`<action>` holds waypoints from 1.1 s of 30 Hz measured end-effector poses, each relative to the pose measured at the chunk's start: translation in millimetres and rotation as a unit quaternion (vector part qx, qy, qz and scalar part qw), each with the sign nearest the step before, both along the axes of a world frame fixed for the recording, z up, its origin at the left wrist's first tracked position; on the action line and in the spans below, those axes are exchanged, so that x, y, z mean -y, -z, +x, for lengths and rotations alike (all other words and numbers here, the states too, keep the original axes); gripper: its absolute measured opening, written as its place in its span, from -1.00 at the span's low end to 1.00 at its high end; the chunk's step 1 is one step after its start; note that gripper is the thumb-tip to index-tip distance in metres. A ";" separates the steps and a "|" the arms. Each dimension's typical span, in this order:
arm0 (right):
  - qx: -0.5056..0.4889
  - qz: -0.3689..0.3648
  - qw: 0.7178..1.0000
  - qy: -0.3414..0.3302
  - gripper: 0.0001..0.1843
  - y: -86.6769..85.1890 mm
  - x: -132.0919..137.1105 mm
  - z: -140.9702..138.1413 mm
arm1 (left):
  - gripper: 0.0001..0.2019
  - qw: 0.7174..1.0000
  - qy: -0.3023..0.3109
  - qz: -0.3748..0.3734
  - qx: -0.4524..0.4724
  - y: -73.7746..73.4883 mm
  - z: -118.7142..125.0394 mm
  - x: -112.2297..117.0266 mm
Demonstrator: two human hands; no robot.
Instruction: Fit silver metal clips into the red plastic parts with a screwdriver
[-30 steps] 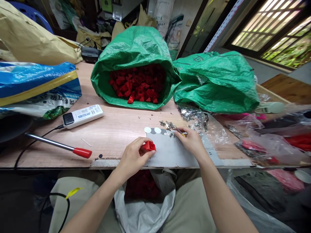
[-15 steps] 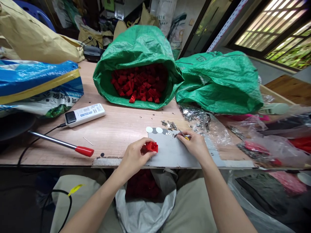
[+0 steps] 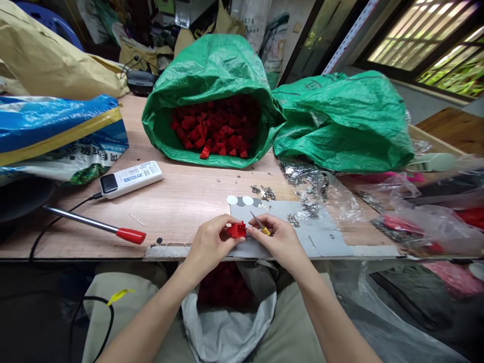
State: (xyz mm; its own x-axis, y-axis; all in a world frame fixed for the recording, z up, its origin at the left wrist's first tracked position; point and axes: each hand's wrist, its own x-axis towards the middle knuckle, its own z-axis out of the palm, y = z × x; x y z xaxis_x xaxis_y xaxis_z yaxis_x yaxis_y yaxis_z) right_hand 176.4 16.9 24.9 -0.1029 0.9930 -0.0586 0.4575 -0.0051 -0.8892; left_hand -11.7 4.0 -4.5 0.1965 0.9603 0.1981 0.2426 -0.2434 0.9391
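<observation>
My left hand [image 3: 210,242] pinches a small red plastic part [image 3: 237,230] just above the grey sheet [image 3: 298,236] at the table's front edge. My right hand [image 3: 278,238] is closed on a thin metal tool with a yellow grip [image 3: 260,225], its fingers touching the right side of the red part. Both hands meet over the grey sheet. Small loose metal pieces [image 3: 264,191] lie just beyond them. Whether the right fingertips also carry a metal piece is too small to see.
An open green sack [image 3: 212,65] full of red parts lies at the back, a closed green sack [image 3: 340,121] to its right. A white remote [image 3: 130,179], a red-handled screwdriver [image 3: 96,226] and a blue bag [image 3: 56,131] sit left. A white bag [image 3: 227,322] with red parts hangs below the table edge.
My right hand has come back left from the pile of metal pieces to the red part in my left hand. The left hand has barely moved.
</observation>
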 end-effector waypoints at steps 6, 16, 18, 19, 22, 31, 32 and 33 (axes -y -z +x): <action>0.013 0.004 1.000 -0.013 -0.78 7.9 1.5 -2.3 | -0.82 1.000 0.005 -0.002 0.010 -1.5 0.4 0.4; -0.199 -0.237 0.950 -0.041 -0.57 -2.5 2.1 -6.6 | -0.79 0.992 -0.007 -0.040 0.117 0.4 -1.4 2.7; -0.232 -0.258 0.935 -0.069 -0.57 -5.8 3.3 -2.5 | -0.74 0.986 -0.027 -0.052 0.153 1.7 -1.5 2.8; -0.238 -0.258 0.933 -0.079 -0.58 -6.2 3.8 -0.6 | -0.73 0.985 -0.034 -0.054 0.161 2.2 -1.4 3.0; -0.238 -0.242 0.938 -0.078 -0.58 -3.2 5.3 1.1 | -0.76 0.987 -0.036 -0.041 0.148 3.4 -0.3 4.8; -0.245 -0.195 0.949 -0.040 -0.53 1.2 11.0 -7.5 | -0.82 0.991 -0.011 0.114 0.068 3.2 5.0 11.6; -0.256 -0.204 0.944 -0.042 -0.54 0.6 10.8 -5.4 | -0.82 0.992 -0.020 0.099 0.076 2.2 6.1 12.1; -0.269 -0.211 0.939 -0.045 -0.56 0.0 10.5 -3.3 | -0.83 0.992 -0.029 0.084 0.085 1.1 7.2 12.5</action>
